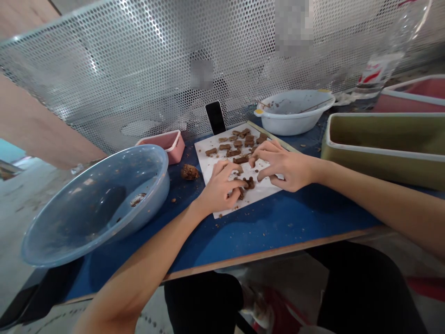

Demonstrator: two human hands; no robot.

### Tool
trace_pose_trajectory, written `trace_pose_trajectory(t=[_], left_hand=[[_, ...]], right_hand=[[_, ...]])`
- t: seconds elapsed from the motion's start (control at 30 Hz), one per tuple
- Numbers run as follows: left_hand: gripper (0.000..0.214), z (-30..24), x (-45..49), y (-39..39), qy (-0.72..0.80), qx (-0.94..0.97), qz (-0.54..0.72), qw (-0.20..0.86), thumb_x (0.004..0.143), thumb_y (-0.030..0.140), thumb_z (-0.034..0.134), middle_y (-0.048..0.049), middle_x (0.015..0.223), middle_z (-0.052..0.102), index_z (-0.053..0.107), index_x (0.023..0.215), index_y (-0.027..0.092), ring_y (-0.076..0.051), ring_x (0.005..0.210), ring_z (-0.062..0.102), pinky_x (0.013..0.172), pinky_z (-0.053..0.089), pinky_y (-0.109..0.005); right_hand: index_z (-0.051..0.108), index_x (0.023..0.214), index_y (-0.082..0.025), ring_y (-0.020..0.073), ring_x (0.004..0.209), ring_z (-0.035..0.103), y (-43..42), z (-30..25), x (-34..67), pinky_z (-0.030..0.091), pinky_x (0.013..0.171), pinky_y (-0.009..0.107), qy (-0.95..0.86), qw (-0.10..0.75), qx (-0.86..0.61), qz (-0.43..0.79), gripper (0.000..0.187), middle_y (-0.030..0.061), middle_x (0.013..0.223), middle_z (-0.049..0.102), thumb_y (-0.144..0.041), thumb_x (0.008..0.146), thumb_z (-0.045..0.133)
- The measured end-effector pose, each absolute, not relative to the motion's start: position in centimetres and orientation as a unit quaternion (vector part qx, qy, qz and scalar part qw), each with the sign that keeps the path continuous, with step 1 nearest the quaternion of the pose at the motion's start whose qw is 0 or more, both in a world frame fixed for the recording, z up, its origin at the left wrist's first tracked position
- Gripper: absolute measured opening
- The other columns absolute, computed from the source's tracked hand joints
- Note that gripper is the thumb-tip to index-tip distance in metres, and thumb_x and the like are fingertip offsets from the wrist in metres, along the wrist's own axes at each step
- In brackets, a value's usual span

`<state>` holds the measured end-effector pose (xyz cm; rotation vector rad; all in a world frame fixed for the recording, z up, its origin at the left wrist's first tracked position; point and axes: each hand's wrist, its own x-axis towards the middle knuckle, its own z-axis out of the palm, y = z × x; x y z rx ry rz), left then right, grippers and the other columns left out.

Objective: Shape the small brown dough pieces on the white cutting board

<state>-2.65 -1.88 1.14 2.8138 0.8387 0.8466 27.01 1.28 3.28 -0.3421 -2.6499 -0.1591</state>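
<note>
My left hand (222,188) is low over a sheet of white paper (266,189). Its thumb and index finger close around a small brown dough-like piece (241,194), partly hidden by them. Just past the index fingertip lies another brown piece (250,183) with knobbed ends. To the right, my right hand (287,166) hovers with bent fingers spread apart and nothing visible between them. Near its fingertips rests a longer brown piece (241,159). Several small brown bone-shaped pieces (233,152) and crumbs cover the upper part of the paper.
A brown lump (189,172) sits left of the paper on the blue table (278,218). Around it stand a blue basin (163,185), a pink container (176,147), a phone (215,118), a white basin (295,123), a green trough (382,157) and a plastic bottle (380,65). Perforated metal (139,74) rises behind.
</note>
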Motion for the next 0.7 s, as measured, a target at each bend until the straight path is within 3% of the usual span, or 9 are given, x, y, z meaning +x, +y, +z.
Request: trace_pose_trajectory(t=[0.13, 0.47, 0.7], left_hand=[[0.035, 1.1, -2.6, -1.9, 0.265, 0.928, 0.258, 0.029, 0.091, 0.012, 0.061, -0.0139, 0.135, 0.067, 0.089, 0.101, 0.029, -0.038, 0.130, 0.055, 0.114, 0.048, -0.065], [0.040, 0.7, -2.4, -1.7, 0.259, 0.937, 0.236, 0.015, 0.096, 0.011, 0.059, -0.0125, 0.138, 0.066, 0.090, 0.110, 0.031, -0.037, 0.132, 0.053, 0.113, 0.046, -0.061], [0.040, 0.4, -2.4, -1.7, 0.233, 0.943, 0.238, -0.016, 0.099, 0.010, 0.057, -0.0149, 0.137, 0.067, 0.090, 0.115, 0.025, -0.036, 0.128, 0.053, 0.112, 0.047, -0.057]], right_hand=[[0.084, 0.096, -0.026, 0.0351, 0.127, 0.052, 1.4, 2.7, 26.8, 0.041, 0.103, 0.054, -0.968, 0.217, -0.119, -0.031, 0.028, 0.0119, 0.137, 0.062, -0.010, 0.090, 0.061], [0.086, 0.108, -0.030, 0.0361, 0.128, 0.051, 1.6, 2.1, 26.6, 0.044, 0.106, 0.058, -0.972, 0.193, -0.127, -0.032, 0.036, 0.0130, 0.134, 0.061, -0.011, 0.092, 0.061], [0.086, 0.108, -0.027, 0.0372, 0.132, 0.051, 1.3, 2.2, 26.4, 0.044, 0.104, 0.058, -0.973, 0.192, -0.126, -0.031, 0.036, 0.0146, 0.134, 0.061, -0.010, 0.092, 0.059]])
